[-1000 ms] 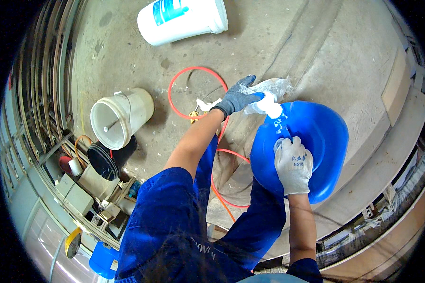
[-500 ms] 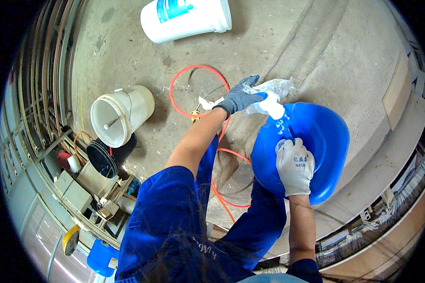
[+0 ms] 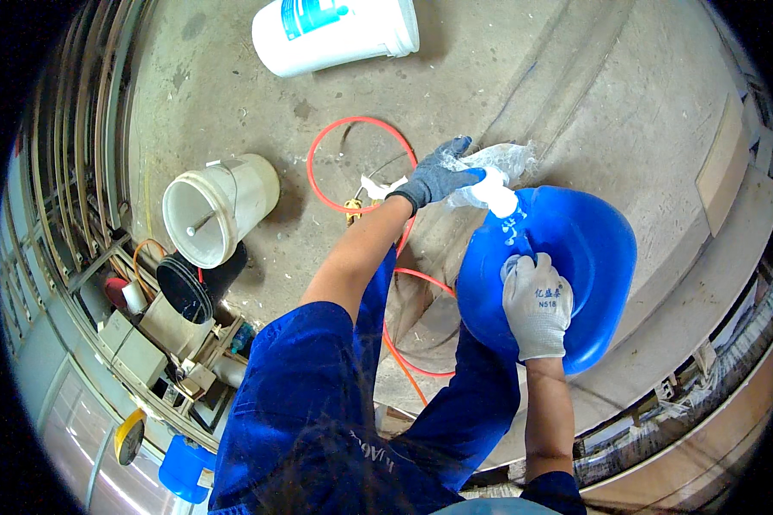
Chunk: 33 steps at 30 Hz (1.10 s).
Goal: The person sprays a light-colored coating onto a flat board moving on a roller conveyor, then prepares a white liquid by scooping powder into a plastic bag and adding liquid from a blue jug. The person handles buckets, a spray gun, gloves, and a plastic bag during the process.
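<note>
A large blue plastic drum point(image 3: 601, 249) sits at my right, with white smears on its surface near a bright white mouth or neck point(image 3: 495, 194). Whether that white part is solid or liquid, I cannot tell. My right hand point(image 3: 537, 302), in a pale knitted glove, grips the drum's handle, which is mostly hidden under the fingers. Crumpled clear plastic film point(image 3: 502, 161) surrounds the white part. My left hand point(image 3: 442, 178), in a dark grey glove, is closed on this film beside the mouth; its fingertips are partly hidden.
A red hose point(image 3: 349, 120) loops over the concrete floor behind my left forearm. To the left, an open white bucket point(image 3: 262, 193) lies tilted beside a black bucket point(image 3: 183, 287). Another white bucket point(image 3: 343, 39) lies at the far side. A raised ledge point(image 3: 704, 283) runs along the right.
Both hands keep their places on the drum and the film. The view has shifted very slightly; nothing else has visibly moved.
</note>
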### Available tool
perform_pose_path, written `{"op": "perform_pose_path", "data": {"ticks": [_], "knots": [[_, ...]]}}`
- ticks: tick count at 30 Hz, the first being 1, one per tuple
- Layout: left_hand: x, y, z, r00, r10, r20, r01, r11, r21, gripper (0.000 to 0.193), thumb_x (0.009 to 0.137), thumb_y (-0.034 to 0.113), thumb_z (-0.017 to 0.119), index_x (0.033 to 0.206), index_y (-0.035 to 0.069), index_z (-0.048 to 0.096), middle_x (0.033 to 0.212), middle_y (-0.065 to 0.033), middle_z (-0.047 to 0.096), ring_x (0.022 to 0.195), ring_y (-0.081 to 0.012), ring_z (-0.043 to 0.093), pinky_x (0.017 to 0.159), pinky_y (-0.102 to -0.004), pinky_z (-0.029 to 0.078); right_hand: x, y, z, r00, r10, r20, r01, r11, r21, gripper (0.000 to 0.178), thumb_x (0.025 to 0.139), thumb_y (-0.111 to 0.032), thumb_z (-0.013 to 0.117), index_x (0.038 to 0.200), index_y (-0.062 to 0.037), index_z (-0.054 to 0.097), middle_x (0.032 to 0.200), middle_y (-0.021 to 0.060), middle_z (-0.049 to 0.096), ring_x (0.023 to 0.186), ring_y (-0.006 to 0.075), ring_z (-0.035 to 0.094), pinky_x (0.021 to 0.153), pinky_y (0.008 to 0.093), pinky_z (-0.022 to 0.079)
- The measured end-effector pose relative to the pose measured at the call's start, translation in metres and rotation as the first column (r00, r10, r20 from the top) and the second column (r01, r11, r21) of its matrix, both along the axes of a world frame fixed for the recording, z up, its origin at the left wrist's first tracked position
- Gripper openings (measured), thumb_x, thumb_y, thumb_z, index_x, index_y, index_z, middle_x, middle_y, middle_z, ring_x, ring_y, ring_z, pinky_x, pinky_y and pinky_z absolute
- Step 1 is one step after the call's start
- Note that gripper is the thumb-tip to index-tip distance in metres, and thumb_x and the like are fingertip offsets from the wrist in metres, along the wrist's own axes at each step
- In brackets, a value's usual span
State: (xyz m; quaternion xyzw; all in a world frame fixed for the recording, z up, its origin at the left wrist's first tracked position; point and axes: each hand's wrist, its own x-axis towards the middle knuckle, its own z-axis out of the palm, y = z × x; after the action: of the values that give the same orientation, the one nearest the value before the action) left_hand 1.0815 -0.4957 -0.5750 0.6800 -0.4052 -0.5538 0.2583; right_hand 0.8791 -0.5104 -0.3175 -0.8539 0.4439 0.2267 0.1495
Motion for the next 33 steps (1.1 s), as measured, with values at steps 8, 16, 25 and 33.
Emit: {"op": "perform_pose_path", "data": {"ticks": [8, 16, 25, 33], "knots": [[-0.005, 0.003, -0.021, 0.991, 0.083, -0.102, -0.087, 0.995, -0.038, 0.099, 0.076, 0.048, 0.077, 0.147, -0.005, 0.034, 0.146, -0.0254, 0.043, 0.134, -0.0320, 0.045, 0.112, -0.0349, 0.034, 0.001, 0.000, 0.000, 1.000, -0.011, 0.003, 0.011, 1.000, 0.011, 0.012, 0.089, -0.021, 0.059, 0.088, -0.0091, 0.062, 0.088, 0.0103, 0.059, 0.078, 0.0244, 0.065, 0.070, 0.0387, 0.051], [-0.005, 0.004, -0.022, 0.995, 0.074, -0.070, -0.077, 0.996, -0.050, 0.097, 0.076, 0.046, 0.077, 0.146, -0.005, 0.035, 0.145, -0.0259, 0.045, 0.133, -0.0319, 0.046, 0.112, -0.0347, 0.035, 0.001, -0.001, 0.000, 1.000, 0.020, 0.024, -0.020, 1.000, -0.008, 0.013, 0.089, -0.021, 0.058, 0.086, -0.0086, 0.061, 0.088, 0.0118, 0.059, 0.077, 0.0267, 0.065, 0.068, 0.0396, 0.052], [-0.006, 0.002, -0.022, 0.989, 0.094, -0.118, -0.098, 0.995, -0.031, 0.099, 0.076, 0.051, 0.075, 0.147, -0.003, 0.034, 0.148, -0.0251, 0.041, 0.137, -0.0330, 0.041, 0.114, -0.0357, 0.032, 0.000, 0.001, -0.001, 1.000, 0.007, -0.006, -0.008, 1.000, -0.011, 0.011, 0.088, -0.020, 0.059, 0.087, -0.0092, 0.061, 0.091, 0.0104, 0.060, 0.077, 0.0238, 0.065, 0.070, 0.0385, 0.051], [-0.006, 0.003, -0.029, 0.984, 0.110, -0.139, -0.115, 0.993, -0.034, 0.099, 0.076, 0.045, 0.079, 0.147, -0.006, 0.032, 0.146, -0.0252, 0.043, 0.135, -0.0307, 0.044, 0.113, -0.0348, 0.034, 0.002, 0.000, 0.005, 0.999, -0.030, -0.039, 0.031, 0.999, 0.042, 0.011, 0.089, -0.019, 0.058, 0.090, -0.0094, 0.062, 0.101, 0.0116, 0.063, 0.085, 0.0257, 0.065, 0.078, 0.0398, 0.050]]}}
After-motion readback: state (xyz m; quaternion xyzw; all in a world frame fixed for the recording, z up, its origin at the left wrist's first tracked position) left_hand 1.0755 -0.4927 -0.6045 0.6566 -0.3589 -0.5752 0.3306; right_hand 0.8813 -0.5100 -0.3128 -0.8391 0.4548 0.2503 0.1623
